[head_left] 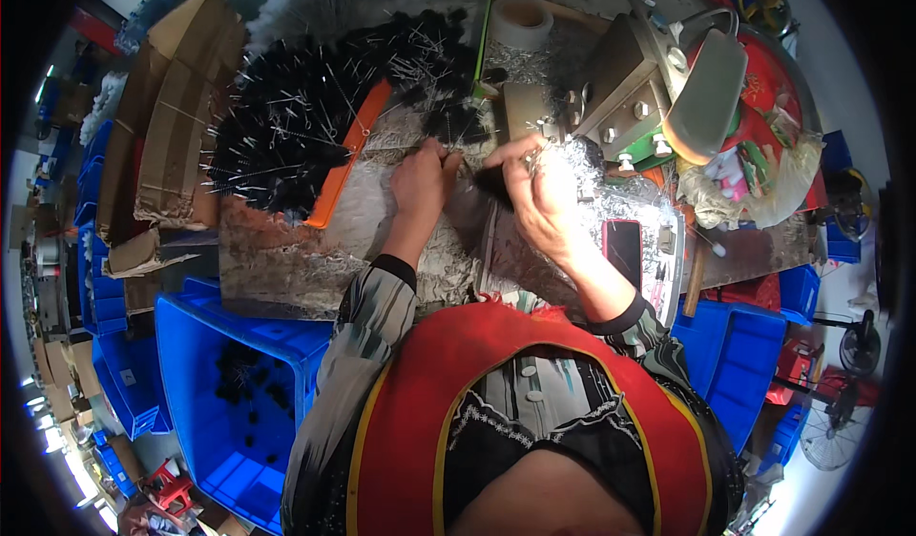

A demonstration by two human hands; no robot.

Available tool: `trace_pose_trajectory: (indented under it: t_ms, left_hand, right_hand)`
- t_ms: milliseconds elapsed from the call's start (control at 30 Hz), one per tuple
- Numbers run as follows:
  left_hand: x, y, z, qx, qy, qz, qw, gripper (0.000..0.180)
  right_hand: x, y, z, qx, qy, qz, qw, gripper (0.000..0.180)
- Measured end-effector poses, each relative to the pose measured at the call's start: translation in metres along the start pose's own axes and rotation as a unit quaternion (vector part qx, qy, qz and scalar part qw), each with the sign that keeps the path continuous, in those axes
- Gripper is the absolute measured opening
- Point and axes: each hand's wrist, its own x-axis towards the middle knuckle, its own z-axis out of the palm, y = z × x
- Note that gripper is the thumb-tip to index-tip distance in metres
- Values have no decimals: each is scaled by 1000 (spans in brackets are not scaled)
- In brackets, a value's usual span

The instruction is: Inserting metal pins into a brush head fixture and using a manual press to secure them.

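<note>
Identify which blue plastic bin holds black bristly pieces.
The large blue plastic bin at lower left: black bristly pieces lie inside; none show in the right-hand blue bin.

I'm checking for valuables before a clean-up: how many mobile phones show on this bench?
1: the mobile phone lies to the right of the right hand, nearer the person's body. Others could be hidden under the black-bristled brushes.
</note>
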Motion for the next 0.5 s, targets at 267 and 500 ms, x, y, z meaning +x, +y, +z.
trace_pose_trajectory:
  t_ms: [267, 500]
  left_hand:
    - [-6, -29, 0, -223, 49, 12, 974, 29]
    - [-130, -104, -118, -104, 240, -55, 964, 14]
  right_hand:
    - [60, 13, 10, -392, -163, -128, 896, 14]
    - [42, 54, 78, -522, -409, -149, 733, 21]
